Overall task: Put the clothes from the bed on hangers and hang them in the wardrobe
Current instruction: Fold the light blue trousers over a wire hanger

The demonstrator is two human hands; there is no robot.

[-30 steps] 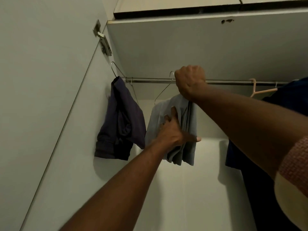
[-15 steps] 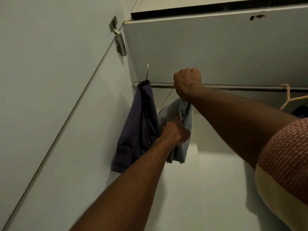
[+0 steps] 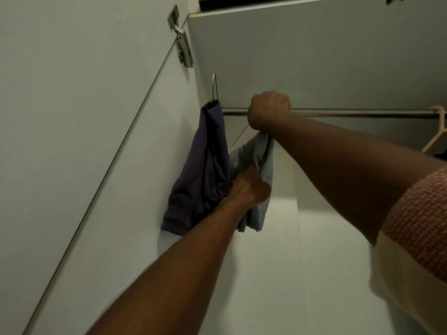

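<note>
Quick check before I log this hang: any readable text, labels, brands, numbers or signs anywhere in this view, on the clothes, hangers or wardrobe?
None: no readable text in this view.
Light grey garment: no print or tag visible.
Dark purple garment: no print or tag visible.
Door hinge: bare metal, no legible stamp.
Rail and peach hanger: no markings.
Knitted sleeve: pattern only, no lettering.

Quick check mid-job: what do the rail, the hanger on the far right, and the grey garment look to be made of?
Rail: metal by the look, a smooth round bar with a dull sheen along its length.
Hanger: pale peach, thick and matte; probably plastic, possibly painted wood.
Grey garment: soft woven fabric, folding and creasing where it hangs; the fibre cannot be told.
</note>
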